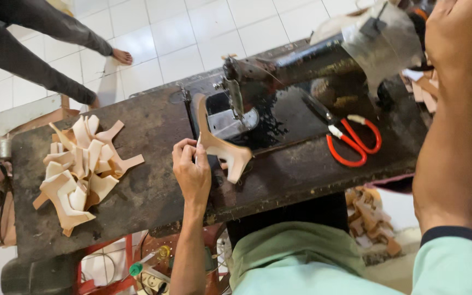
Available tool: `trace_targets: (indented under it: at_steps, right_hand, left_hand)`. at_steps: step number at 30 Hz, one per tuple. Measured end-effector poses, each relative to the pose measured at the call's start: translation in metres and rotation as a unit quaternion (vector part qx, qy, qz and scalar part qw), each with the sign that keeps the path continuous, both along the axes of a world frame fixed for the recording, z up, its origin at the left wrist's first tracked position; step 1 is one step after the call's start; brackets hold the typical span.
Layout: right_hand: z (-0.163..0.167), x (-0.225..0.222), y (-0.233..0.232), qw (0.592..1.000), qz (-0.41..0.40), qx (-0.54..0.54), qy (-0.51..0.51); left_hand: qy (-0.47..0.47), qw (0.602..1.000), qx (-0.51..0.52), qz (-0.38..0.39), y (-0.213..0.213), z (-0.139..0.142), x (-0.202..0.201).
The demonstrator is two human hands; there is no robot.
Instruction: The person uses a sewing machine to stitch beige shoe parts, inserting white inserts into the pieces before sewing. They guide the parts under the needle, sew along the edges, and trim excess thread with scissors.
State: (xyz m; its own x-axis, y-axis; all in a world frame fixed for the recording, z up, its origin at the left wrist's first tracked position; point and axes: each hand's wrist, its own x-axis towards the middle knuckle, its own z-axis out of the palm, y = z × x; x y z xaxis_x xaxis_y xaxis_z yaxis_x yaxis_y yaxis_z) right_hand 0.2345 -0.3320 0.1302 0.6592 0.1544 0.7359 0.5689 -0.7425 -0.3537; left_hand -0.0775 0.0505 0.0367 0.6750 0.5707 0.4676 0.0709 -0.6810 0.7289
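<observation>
A dark, worn table (137,186) fills the middle of the frame, running from the left edge to the right. On it, upper centre, stands a black sewing machine (279,82), its needle end toward the middle. At the left of the table lies a pile (80,169) of tan leather cut-outs. Right of centre, beside the machine, lie red-handled scissors (350,139). More tan scraps (370,216) lie below the table edge at lower right.

The left hand (191,166), at centre, pinches a tan leather piece (222,147) between thumb and fingers; the piece stands on edge just by the machine's needle plate, its top reaching up toward the needle. The right hand (454,33), at the upper right corner, is raised by the machine's wheel end; whether it grips anything I cannot tell.

At the upper left, another person's legs (39,38) stand barefoot on white floor tiles (181,38).
</observation>
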Motion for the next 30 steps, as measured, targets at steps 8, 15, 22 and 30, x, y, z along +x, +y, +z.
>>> trace_targets:
  at_steps: [8, 15, 22, 30]
  right_hand:
    - [-0.013, -0.024, 0.009, 0.99, 0.051, 0.024, -0.127]
    - [-0.039, -0.013, -0.009, 0.998, 0.009, 0.032, -0.06]
    - [-0.032, -0.04, 0.009, 0.989, 0.026, 0.124, -0.083]
    - [-0.011, -0.152, 0.08, 0.919, 0.295, 0.235, 0.112]
  left_hand:
    - [0.005, 0.999, -0.018, 0.036, -0.004, -0.002, 0.0]
    - [0.007, 0.999, 0.002, 0.049, 0.011, -0.006, 0.005]
    - [-0.007, 0.989, 0.116, 0.088, 0.005, 0.001, 0.009]
    - [0.047, 0.954, 0.215, -0.201, -0.012, 0.018, 0.039]
